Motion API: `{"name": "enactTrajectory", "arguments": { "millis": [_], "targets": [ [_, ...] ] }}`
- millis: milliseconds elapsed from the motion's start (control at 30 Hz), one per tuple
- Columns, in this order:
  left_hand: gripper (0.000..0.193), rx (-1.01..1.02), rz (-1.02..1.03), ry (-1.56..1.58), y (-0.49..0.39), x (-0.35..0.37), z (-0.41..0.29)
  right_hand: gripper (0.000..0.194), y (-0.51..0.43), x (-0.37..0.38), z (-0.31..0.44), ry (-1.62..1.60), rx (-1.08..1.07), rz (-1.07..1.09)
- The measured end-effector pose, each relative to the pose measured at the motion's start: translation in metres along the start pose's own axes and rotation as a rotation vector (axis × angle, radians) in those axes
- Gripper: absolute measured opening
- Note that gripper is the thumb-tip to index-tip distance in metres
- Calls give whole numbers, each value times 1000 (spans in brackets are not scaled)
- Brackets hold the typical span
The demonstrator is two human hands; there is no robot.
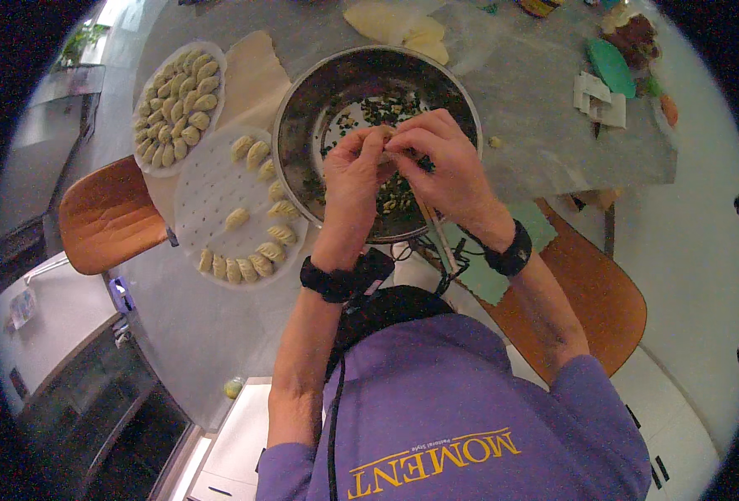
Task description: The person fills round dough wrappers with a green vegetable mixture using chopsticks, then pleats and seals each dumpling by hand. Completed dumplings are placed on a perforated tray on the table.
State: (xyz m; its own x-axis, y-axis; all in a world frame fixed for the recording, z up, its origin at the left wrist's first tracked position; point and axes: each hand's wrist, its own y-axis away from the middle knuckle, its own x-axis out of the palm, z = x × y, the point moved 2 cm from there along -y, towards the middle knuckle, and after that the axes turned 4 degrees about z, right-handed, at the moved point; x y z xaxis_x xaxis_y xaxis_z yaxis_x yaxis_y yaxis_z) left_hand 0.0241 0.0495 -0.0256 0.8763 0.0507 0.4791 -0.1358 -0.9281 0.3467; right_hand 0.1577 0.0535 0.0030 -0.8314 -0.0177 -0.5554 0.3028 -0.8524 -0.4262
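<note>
My left hand (355, 166) and my right hand (447, 163) meet above a steel bowl (294, 188), fingertips pinched together on what looks like a dumpling. Fingers cover most of it. Chopped dark green and yellowish filling (385, 109) lies scattered over the bowl's bottom. What seem to be chopsticks (441, 241) rest across the near rim, below my right wrist. Left of the bowl, a round perforated white liner (209, 188) carries pleated dumplings (271, 252) along its edge and one near its middle. Beyond it, a white plate (220, 62) is covered with rows of dumplings (178, 106).
Brown paper (253, 81) lies beside the plate. Pale sheets (400, 25) are behind the bowl. A green oval object (611, 67) and white packets (601, 100) sit at the far right. Brown chairs (112, 216) stand at the table's left and near right.
</note>
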Motion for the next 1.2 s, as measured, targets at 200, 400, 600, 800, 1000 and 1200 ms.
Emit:
{"name": "enactTrajectory", "arguments": {
  "millis": [200, 400, 600, 800, 1000, 1200],
  "targets": [
    [22, -21, -1, -13, 0, -1, 1, 11, 0, 3, -5, -5, 72, -8],
    [23, -70, 139, -7, 2, -5, -8, 11, -3, 2, -13, -46, 165, 24],
    [31, 74, 206, -256, -2, -9, -9, 12, -10, 0, -10, -131, 226, 82],
    [29, 44, 137, -185, 0, -14, -12, 16, -5, -15, 1, -119, 172, -97],
    [31, 67, 138, -180, 5, -11, -17, 23, 2, -22, 4, -120, 209, -65],
    [38, 91, 147, -193, 4, -4, -18, 27, 1, -18, 14, 7, 84, 28]
  ]
}}
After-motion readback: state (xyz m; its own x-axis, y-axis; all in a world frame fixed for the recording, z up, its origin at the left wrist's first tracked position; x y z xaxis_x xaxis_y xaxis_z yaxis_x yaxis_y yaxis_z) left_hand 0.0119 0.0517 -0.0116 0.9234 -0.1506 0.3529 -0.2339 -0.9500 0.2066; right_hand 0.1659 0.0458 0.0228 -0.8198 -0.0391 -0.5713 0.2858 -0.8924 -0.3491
